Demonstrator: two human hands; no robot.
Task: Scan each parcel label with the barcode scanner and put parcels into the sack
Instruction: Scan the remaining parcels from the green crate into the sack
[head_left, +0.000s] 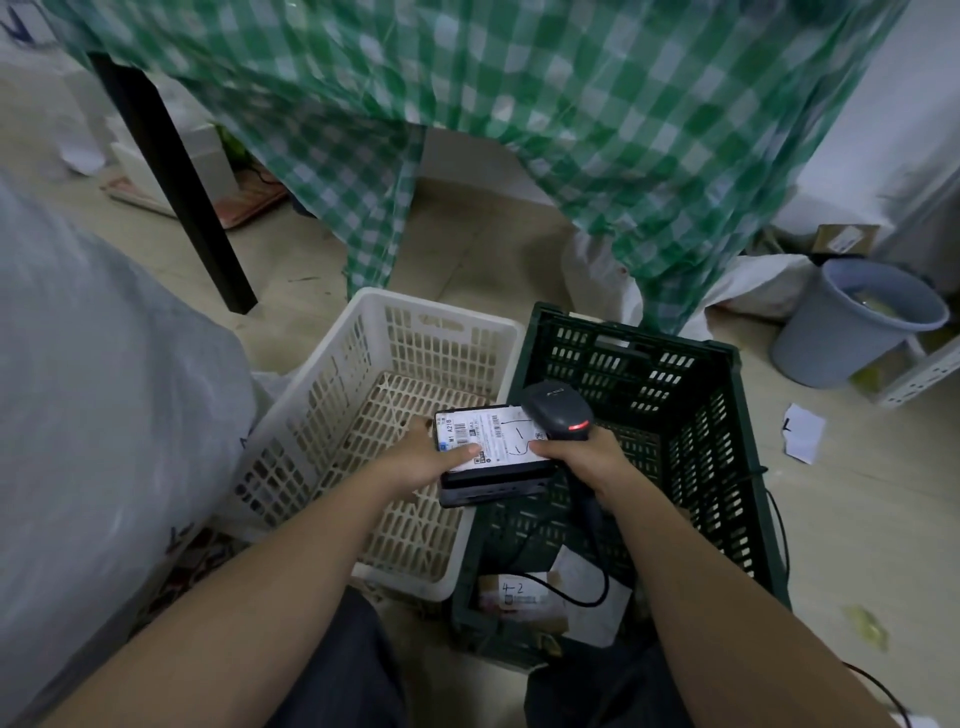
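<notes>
Head view: left hand (434, 457) grips the black parcel (493, 457) label-up above the white basket (322, 384), thumb pressing the label flat. Right hand (582, 457) closes around the barcode scanner (558, 410), aiming it down at the label. Sack (104, 389) waits leftward.

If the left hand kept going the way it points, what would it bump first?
Probably the barcode scanner head: the left hand points right across the parcel it holds. Depth is unclear, though.
</notes>
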